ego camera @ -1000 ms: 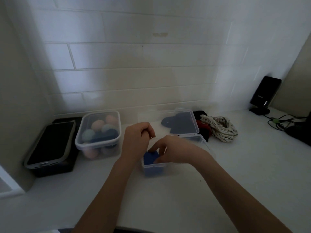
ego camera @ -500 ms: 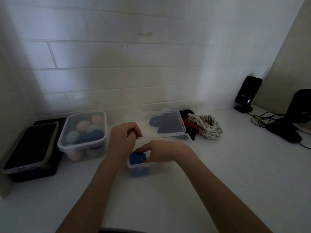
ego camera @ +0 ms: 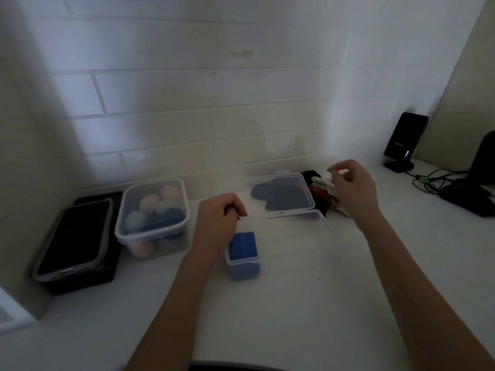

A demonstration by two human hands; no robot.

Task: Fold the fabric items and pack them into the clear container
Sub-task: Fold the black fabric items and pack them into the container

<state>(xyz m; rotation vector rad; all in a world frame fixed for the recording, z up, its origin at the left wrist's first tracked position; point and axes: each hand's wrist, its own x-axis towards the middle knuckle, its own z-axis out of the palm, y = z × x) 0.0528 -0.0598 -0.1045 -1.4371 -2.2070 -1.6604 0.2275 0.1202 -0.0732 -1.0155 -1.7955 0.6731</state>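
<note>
Loosely curled and holding nothing, the right hand [ego camera: 351, 188] hovers over striped fabric [ego camera: 324, 186] behind the clear container [ego camera: 325, 223]; left hand [ego camera: 218, 218] fisted at its rim, beside folded blue cloth [ego camera: 243, 245].

A lidded tub of pastel balls [ego camera: 152, 218] stands beside a black-screened phone [ego camera: 73, 238]; cables [ego camera: 434, 179] trail far right.

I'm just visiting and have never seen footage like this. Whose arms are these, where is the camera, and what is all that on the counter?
No machine here: a person wears a camera on the head, looking down at their own arms. The left hand is curled at the rim of an open clear container that holds a folded blue cloth. The right hand reaches over a striped cloth in a small pile and grips nothing yet. Further left stand a lidded box of coloured balls and a phone.
</note>
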